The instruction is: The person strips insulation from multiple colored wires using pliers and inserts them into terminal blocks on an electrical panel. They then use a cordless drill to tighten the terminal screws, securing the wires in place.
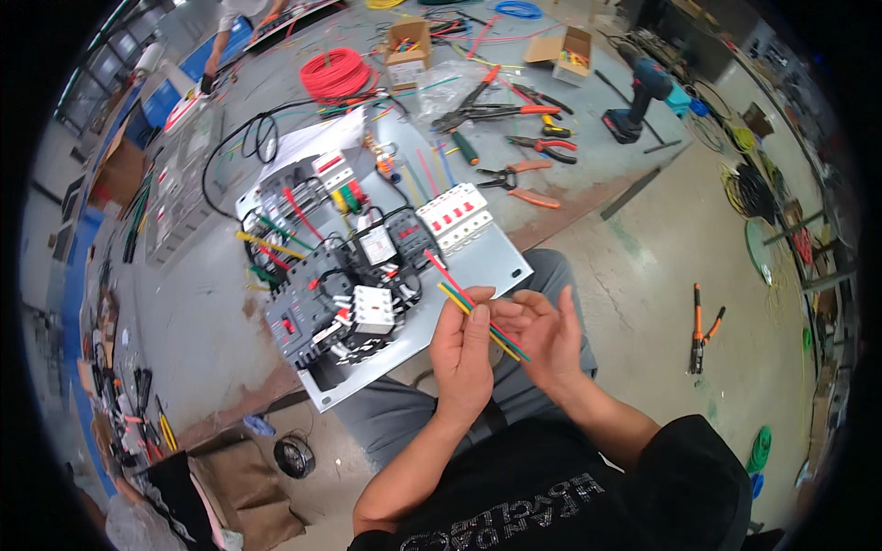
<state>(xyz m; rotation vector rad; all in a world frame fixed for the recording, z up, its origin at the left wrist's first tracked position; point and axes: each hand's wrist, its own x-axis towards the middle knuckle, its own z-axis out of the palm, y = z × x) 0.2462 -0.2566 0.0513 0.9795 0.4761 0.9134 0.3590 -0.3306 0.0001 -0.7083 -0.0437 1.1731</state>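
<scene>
While the left hand (462, 354) pinches a small bunch of red, green and yellow wires (455, 296) between thumb and forefinger, the right hand (558, 344) sits just beside it at three o'clock, half open with its fingers curled and its thumb raised; whether those fingers touch the wires I cannot tell. The bunch slants from ten o'clock down to four, above the person's lap, its upper ends near a metal plate (496, 263) that lies toward ten o'clock, partly on the grey workbench (207, 354) and partly over the lap. Fixed to that plate are black switchgear (312, 298) and, at eleven from the hands, a row of white breakers (452, 219) with red levers. Straight up at twelve lie pliers with orange handles (533, 197), and beyond them large cutters (496, 111). Farther out, a coil of red wire (335, 75) lies at eleven and a cordless drill (634, 99) stands at one, near the bench's edge. An orange-handled tool (697, 332) lies on the floor at three, with a green coil (761, 450) at four
</scene>
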